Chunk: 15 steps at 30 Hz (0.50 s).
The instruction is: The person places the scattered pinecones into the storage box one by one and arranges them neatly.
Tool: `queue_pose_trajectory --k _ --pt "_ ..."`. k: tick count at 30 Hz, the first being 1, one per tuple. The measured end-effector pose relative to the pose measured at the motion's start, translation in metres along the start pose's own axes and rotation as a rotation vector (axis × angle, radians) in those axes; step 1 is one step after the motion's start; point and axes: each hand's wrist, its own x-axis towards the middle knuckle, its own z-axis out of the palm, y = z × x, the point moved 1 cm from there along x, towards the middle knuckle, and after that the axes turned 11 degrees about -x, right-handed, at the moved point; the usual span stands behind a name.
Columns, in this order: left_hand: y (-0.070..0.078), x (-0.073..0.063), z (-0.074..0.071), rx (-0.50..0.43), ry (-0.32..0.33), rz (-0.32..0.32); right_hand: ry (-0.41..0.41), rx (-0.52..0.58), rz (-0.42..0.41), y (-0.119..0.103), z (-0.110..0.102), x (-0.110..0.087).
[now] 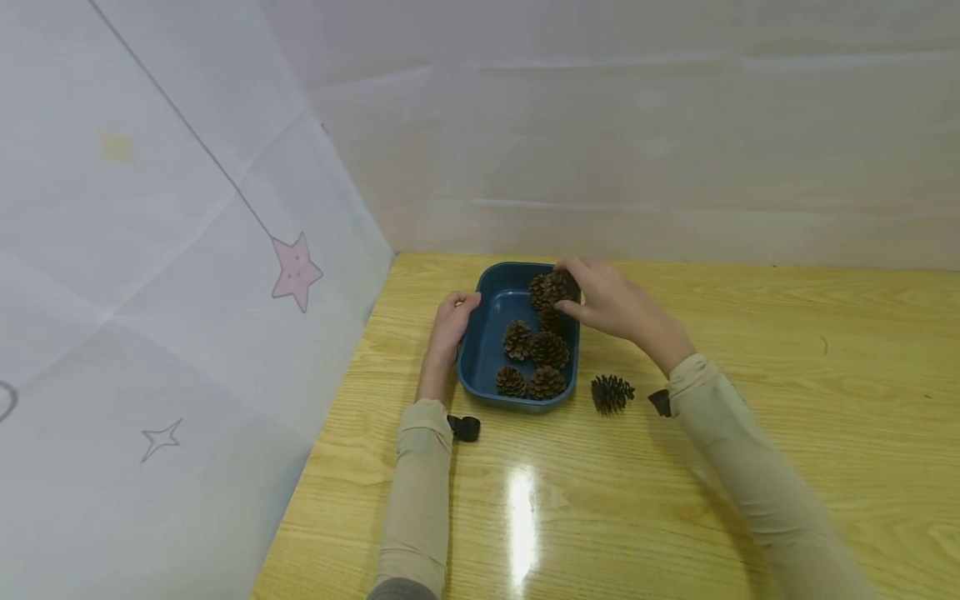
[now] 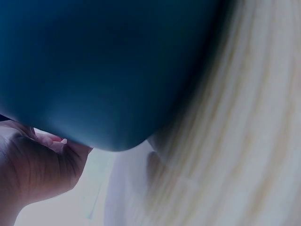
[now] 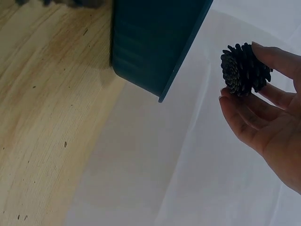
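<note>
A dark blue rectangular container (image 1: 483, 362) stands on the table with several brown pine cones (image 1: 549, 350) in it, mostly along its right side. My left hand (image 1: 452, 321) grips its left rim, thumb at the edge; the left wrist view shows the container's outer wall (image 2: 99, 84) close up beside the hand (image 2: 40, 165). Over the far right part of the container, my right hand (image 1: 615, 302) holds a pine cone (image 3: 242, 68) between thumb and fingers. In the right wrist view that cone is above rim height. Another pine cone (image 1: 612, 394) lies on the table right of the container.
The wooden table (image 1: 787, 350) extends to the right and toward me. A pale sheet (image 1: 637, 150) hangs behind it, and a white sheet with star drawings (image 1: 187, 333) borders the left side. Black straps (image 1: 465, 428) show at the cuffs.
</note>
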Motion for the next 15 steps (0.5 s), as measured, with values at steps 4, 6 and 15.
queue_pose_trajectory --k 4,6,15 --pt "0.000 0.000 0.001 -0.002 -0.001 -0.001 -0.013 -0.012 -0.006 -0.003 0.003 0.004" --pt "0.000 0.000 0.001 -0.002 -0.004 0.000 -0.022 -0.020 -0.009 -0.004 0.005 0.005" --pt "0.002 -0.002 0.001 -0.005 -0.002 0.008 -0.062 0.003 0.002 -0.005 0.013 0.012"
